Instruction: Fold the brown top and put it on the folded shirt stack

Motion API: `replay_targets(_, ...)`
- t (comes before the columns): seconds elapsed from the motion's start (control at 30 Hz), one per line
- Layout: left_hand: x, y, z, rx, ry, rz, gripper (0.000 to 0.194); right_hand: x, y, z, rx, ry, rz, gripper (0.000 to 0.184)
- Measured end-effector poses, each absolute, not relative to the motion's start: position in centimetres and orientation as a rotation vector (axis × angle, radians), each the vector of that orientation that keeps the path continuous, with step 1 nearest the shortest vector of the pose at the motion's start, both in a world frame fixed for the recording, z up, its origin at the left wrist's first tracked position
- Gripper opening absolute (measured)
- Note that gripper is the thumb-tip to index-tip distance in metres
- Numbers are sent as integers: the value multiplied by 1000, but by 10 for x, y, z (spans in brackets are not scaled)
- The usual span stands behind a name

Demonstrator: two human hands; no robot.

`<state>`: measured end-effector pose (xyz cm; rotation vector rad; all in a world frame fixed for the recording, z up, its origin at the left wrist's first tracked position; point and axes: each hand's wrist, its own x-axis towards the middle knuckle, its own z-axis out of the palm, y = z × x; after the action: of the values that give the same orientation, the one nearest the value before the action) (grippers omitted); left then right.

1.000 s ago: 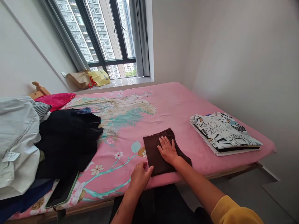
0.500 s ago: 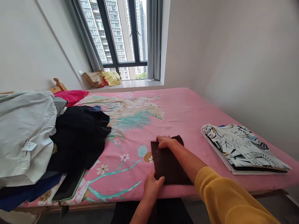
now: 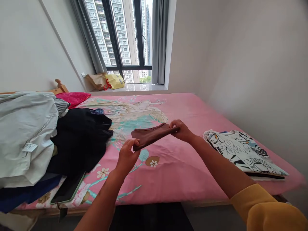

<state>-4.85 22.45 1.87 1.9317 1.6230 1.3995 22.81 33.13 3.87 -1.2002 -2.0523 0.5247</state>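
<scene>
Between my hands, a folded brown shirt (image 3: 152, 135) with a round neckline is held up above the bed. My left hand (image 3: 128, 154) pinches its near left corner between thumb and fingers. At the opposite corner, my right hand (image 3: 181, 130) grips the right end of the folded edge. The shirt tilts, its right side higher than its left. To the right lies a stack of folded shirts (image 3: 245, 152), topped by a white one with black line drawings.
A pink flowered sheet (image 3: 187, 173) covers the bed. At left are a heap of black clothing (image 3: 79, 141), a white garment (image 3: 26, 131) with a tag, and a phone (image 3: 67, 191) near the bed edge. Bags (image 3: 115, 81) stand on the windowsill.
The brown shirt was lying flat on the bed under both hands. Now it is lifted off the sheet and turned, with my hands spread apart at its two ends.
</scene>
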Motion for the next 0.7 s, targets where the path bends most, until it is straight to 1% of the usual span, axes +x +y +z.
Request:
replay_targets(0.03, -52, 217, 6, 2056, 1648, 1347, 10, 230, 319, 24, -1190, -2070, 517, 15)
replay_targets(0.1, -58, 198, -30, 2221, 1714, 1146, 16, 236, 291, -16, -1159, -2124, 515, 20)
replay_targets(0.2, -64, 168, -88, 2253, 1796, 872, 28, 245, 255, -79, -1086, -2240, 422, 20)
replay_targets(0.3, -70, 150, -122, 2224, 1815, 883, 33, 252, 234, -122, -1120, -2159, 329, 21)
replay_targets(0.43, -74, 142, -132, 2246, 1752, 1005, 34, 252, 224, -138, -1280, -1924, 316, 19)
replay_targets(0.53, -72, 137, -131, 2184, 1763, 1071, 43, 246, 217, -136, -1408, -1878, 369, 25)
replay_targets(0.57, -71, 135, -130, 2127, 1810, 1086, 42, 244, 214, -135, -1445, -1859, 382, 26)
replay_targets(0.63, -67, 132, -126, 1963, 1949, 1054, 34, 240, 210, -131, -1523, -1807, 446, 26)
replay_targets(0.7, -63, 130, -121, 1736, 2039, 956, 24, 237, 209, -128, -1597, -1728, 635, 25)
